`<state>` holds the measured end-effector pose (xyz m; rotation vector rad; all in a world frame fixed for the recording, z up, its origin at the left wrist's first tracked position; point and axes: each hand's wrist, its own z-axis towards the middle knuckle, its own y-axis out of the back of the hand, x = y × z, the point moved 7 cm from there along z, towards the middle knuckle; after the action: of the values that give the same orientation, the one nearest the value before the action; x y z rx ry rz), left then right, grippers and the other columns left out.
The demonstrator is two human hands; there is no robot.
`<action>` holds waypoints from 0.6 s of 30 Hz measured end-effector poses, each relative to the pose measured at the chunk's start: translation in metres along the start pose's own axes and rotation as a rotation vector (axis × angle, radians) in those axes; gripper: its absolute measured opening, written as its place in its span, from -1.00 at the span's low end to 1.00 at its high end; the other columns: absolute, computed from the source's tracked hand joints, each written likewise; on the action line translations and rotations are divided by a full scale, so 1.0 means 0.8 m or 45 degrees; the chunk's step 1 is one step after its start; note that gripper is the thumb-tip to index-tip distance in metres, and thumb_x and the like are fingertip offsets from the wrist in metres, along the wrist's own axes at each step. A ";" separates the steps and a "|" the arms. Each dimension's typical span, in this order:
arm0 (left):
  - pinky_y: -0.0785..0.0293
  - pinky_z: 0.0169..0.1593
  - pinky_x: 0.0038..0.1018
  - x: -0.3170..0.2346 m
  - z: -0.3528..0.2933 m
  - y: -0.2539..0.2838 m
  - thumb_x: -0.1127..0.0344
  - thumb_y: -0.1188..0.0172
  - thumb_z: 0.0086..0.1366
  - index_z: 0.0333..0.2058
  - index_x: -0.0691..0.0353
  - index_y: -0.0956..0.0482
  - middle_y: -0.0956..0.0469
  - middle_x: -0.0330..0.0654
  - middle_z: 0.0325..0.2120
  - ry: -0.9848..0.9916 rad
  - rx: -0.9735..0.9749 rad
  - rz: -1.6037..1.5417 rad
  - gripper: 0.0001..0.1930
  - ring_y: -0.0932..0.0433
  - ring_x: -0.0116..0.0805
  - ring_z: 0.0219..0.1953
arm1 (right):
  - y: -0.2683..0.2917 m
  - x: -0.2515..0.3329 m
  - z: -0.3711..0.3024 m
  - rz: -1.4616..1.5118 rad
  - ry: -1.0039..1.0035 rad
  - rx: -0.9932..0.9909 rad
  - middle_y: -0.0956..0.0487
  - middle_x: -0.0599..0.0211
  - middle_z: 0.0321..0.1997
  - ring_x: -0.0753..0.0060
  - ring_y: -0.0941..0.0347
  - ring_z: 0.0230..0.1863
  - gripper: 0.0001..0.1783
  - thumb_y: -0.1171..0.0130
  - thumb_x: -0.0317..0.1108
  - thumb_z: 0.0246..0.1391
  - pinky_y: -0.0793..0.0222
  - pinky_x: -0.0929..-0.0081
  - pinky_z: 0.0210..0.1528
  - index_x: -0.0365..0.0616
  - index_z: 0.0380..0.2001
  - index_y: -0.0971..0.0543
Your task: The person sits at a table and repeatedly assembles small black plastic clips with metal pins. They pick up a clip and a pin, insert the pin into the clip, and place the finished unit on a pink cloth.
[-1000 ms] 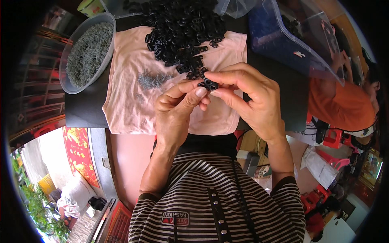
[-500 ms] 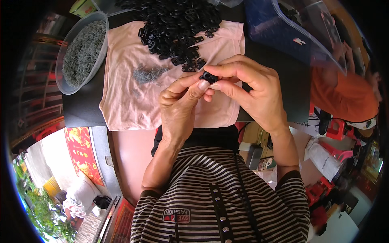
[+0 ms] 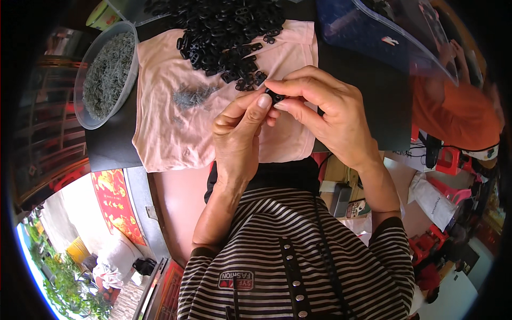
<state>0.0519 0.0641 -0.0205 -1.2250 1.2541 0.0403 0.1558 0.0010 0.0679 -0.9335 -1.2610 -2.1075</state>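
Note:
A small black plastic cord lock [image 3: 275, 97] with round holes is pinched between both hands above the pink cloth. My left hand [image 3: 237, 128] grips it from the left, thumb on top, its fingers partly hidden behind. From the right, my right hand [image 3: 337, 114] holds the same piece between thumb and index finger. Just beyond my fingertips, a big pile of similar black pieces [image 3: 226, 40] covers the far part of the cloth [image 3: 173, 141]. Left of my hands lies a little heap of fine grey metal springs [image 3: 194, 96].
A clear plastic bowl [image 3: 135, 64] full of grey springs [image 3: 108, 77] stands at the table's left edge, with a green tin [image 3: 103, 16] behind it. At the far right is a blue translucent bin [image 3: 346, 34]. Beyond the black table [image 3: 386, 122], another person's orange sleeve [image 3: 458, 114] shows.
The whole view has shifted slightly. My left thumb now covers more of the cord lock's left side, and both hands still pinch it over the cloth.

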 end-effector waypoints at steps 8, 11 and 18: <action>-0.41 -0.25 -0.59 -0.005 0.002 -0.005 0.37 -0.12 0.26 -0.18 0.33 -0.57 -0.58 -0.18 -0.36 0.056 0.032 -0.063 -0.80 -0.49 -0.50 -0.36 | 0.005 0.008 0.005 -0.097 0.105 -0.082 -0.51 0.31 -0.35 0.42 -0.50 -0.41 -0.72 -0.22 -0.52 -0.10 -0.46 0.56 -0.37 -0.17 -0.22 -0.56; -0.40 -0.23 -0.58 -0.002 0.002 -0.008 0.35 -0.12 0.26 -0.17 0.32 -0.56 -0.58 -0.18 -0.34 0.118 -0.042 -0.193 -0.79 -0.49 -0.51 -0.33 | 0.005 0.014 0.007 0.038 0.001 -0.097 -0.51 0.32 -0.35 0.44 -0.50 -0.40 -0.67 -0.25 -0.53 -0.13 -0.48 0.56 -0.36 -0.15 -0.20 -0.55; -0.39 -0.20 -0.58 -0.007 0.000 -0.035 0.36 -0.05 0.30 -0.14 0.32 -0.54 -0.56 -0.16 -0.25 0.167 0.133 -0.348 -0.78 -0.48 -0.52 -0.29 | 0.010 0.008 0.003 0.052 0.083 -0.232 -0.52 0.32 -0.37 0.52 -0.51 -0.44 -0.63 -0.28 -0.59 -0.19 -0.48 0.63 -0.37 -0.16 -0.21 -0.55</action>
<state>0.0669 0.0558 0.0020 -1.3134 1.1753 -0.3055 0.1582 -0.0007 0.0784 -0.9501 -1.0228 -2.2297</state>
